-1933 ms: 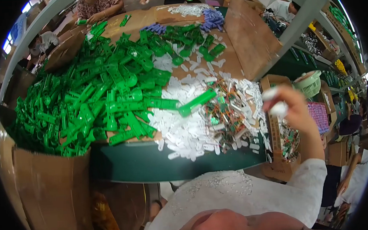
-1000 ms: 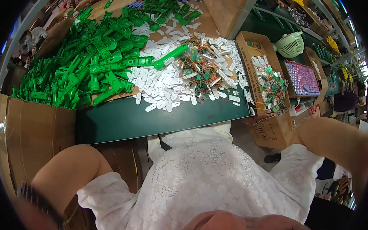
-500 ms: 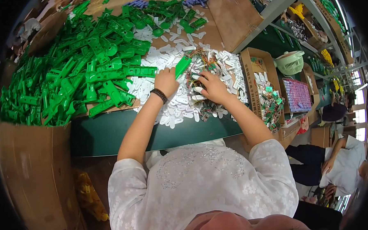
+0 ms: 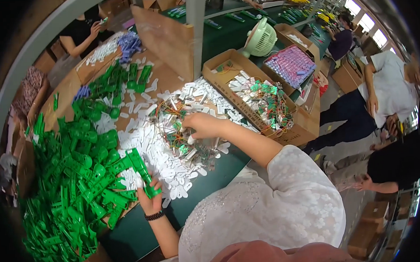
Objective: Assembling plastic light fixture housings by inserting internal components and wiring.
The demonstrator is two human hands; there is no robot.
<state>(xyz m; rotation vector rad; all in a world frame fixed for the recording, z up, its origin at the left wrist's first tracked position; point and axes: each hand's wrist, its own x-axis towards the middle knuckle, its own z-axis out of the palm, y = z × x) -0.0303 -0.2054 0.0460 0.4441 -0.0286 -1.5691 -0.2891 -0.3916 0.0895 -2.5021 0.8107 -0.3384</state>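
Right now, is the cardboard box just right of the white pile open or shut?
Open: nothing covers the top of the cardboard box, and wired circuit boards and white pieces show inside.

left hand [image 4: 152, 201]: palm turned upward, fingers [image 4: 157, 184] curled inward in a grip, left thumb [image 4: 140, 190] raised along the opposite side. the left wrist [image 4: 154, 217] is nearly in line with the left forearm [image 4: 166, 238], which slants up and leftward from beside the torso [image 4: 241, 214]. right hand [image 4: 204, 125]: back uppermost, digits directed leftward and bent down, right thumb [image 4: 191, 138] on the side nearer the body; the fingertips are partly hidden. the right forearm [image 4: 250, 141] crosses in front of the chest, bare from sleeve to wrist. the hands lie well apart, the right higher in view.
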